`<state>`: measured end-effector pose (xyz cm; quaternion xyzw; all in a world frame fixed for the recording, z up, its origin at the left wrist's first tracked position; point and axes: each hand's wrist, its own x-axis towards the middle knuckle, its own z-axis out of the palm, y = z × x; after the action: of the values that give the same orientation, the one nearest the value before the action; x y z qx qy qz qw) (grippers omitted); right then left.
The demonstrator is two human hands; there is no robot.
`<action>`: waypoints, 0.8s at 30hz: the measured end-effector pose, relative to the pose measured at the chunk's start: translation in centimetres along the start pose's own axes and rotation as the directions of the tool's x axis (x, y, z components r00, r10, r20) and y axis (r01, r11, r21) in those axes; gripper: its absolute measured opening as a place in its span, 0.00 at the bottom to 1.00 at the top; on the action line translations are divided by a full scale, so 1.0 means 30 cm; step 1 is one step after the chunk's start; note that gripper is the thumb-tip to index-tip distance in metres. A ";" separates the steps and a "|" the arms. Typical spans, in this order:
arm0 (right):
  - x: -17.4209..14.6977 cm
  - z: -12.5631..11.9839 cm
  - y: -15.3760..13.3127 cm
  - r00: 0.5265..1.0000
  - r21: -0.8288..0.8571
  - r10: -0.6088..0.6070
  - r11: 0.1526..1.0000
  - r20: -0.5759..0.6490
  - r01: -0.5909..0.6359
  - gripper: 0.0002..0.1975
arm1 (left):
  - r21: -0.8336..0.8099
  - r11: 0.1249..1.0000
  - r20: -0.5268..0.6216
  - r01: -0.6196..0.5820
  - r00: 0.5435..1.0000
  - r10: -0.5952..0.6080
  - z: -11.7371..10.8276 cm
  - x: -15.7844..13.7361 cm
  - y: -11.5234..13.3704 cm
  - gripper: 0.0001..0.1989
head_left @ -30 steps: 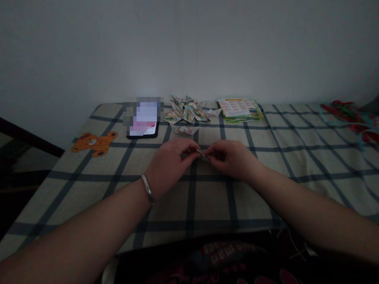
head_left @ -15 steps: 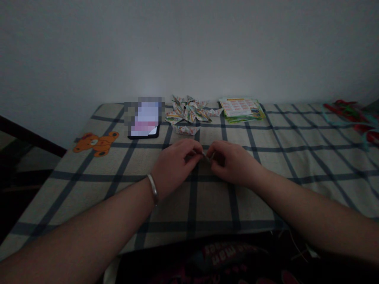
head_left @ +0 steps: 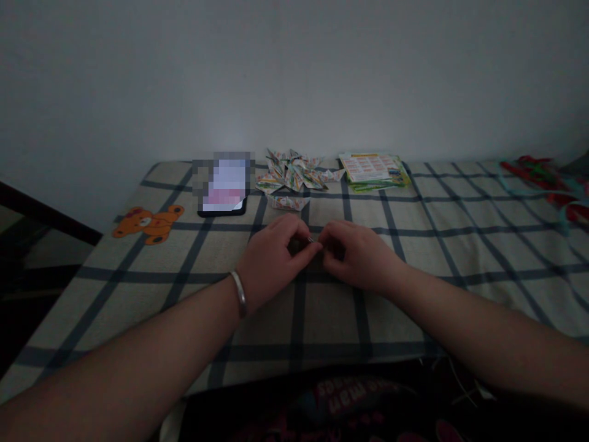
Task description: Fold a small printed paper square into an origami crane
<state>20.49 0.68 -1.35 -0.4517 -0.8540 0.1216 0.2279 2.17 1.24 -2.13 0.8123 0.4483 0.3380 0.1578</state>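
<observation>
Grip, left hand [head_left: 275, 250]: pinching small piece [head_left: 311, 240] | right hand [head_left: 356, 253]: beside it, cannot tell

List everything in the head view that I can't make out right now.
All in the head view:
Small piece: shape unclear; tiny, partly covered by the fingers of the left hand and right hand.
Phone: screen content, hidden by pixelation.
Printed sheets: wording, too small.
Red and green items: blurred, dim, running off the right edge.
</observation>
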 end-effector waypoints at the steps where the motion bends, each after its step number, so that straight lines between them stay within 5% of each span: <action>1: 0.000 0.001 0.000 1.000 0.000 -0.005 1.000 -0.003 0.005 0.03 | 0.010 1.000 -0.009 -0.010 1.000 0.010 0.002 -0.001 0.000 0.05; 24: 0.009 0.007 0.039 0.997 0.193 0.079 0.978 -0.025 -0.073 0.06 | -0.019 0.999 0.048 -0.045 0.998 0.046 0.009 0.003 0.005 0.09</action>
<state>21.10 1.57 -1.95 -0.4619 -0.8164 0.2046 0.2797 2.48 1.26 -2.21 0.8289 0.4226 0.3257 0.1684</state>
